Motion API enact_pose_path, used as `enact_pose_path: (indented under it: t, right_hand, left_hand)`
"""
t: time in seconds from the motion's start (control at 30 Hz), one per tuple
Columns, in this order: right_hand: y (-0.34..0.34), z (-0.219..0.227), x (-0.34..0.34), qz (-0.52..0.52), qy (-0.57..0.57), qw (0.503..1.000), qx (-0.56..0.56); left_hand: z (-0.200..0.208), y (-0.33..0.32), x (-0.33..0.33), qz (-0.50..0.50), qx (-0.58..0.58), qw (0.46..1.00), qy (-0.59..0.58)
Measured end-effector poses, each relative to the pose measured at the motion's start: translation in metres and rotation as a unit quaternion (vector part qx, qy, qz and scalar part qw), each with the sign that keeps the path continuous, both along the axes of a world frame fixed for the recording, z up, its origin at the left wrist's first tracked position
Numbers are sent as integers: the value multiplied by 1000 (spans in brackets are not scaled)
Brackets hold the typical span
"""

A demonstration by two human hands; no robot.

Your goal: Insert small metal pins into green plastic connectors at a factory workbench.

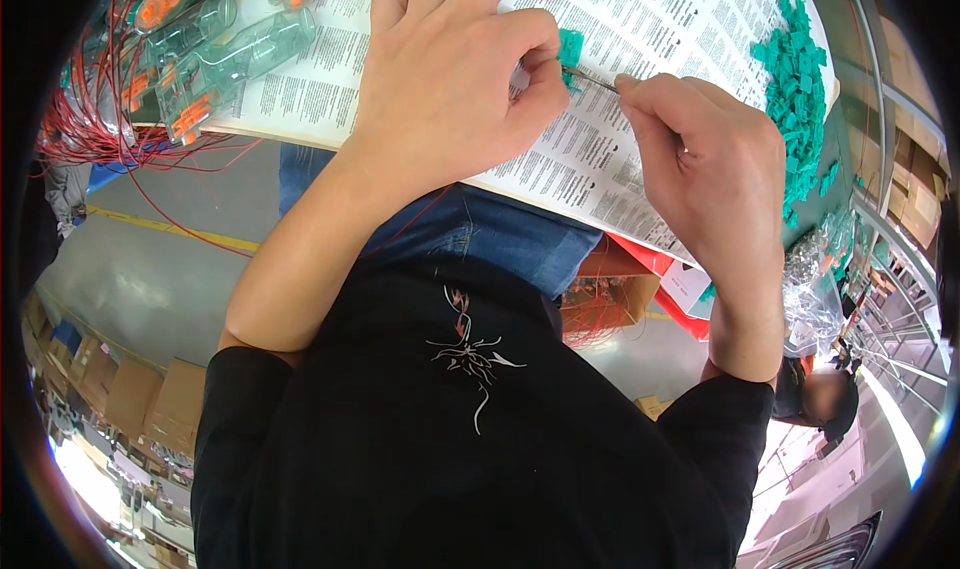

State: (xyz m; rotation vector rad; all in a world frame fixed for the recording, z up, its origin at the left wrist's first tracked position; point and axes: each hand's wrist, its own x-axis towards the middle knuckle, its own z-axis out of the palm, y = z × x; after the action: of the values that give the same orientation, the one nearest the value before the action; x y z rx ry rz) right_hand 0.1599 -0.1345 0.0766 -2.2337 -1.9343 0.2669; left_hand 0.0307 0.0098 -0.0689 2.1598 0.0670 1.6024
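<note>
Over the printed paper, my left hand (455, 79) is closed, its thumb and forefinger pinching a small green plastic piece (571, 46). My right hand (715, 154) grips a thin metal tool (595, 79) between thumb and forefinger. The tool's narrow end reaches the lower edge of the green piece; whether it is a tweezer or a pick cannot be made out. My left fingers partly hide the piece.
Printed paper (620, 154) covers the table. Loose green plastic pieces (795, 89) are heaped on the right. Clear green-tinted plastic housings with orange parts (255, 49) and red wires (85, 139) lie left. A cardboard box (625, 299) stands below; a person (825, 399) is farther off.
</note>
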Motion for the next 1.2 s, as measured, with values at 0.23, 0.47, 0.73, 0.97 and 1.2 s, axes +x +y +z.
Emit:
enact_pose_path:
  t: [0.23,0.47,0.73,0.97,1.2]
  right_hand:
    - [16,23,-8,68,-121,984,-111]
    - [41,33,-6,193,-128,970,-69]
    - [84,46,-15,199,-154,926,-282]
    - [33,33,58,101,-11,974,-201]
    - [-10,-6,43,-102,232,964,-78]
  left_hand:
    - [39,-6,-19,-5,-55,989,140]
    - [61,-13,-33,-11,-161,908,387]
    - [73,-18,-37,22,-168,909,380]
    - [83,-15,-36,-11,-218,895,389]
    - [88,-11,-34,-26,-202,885,419]
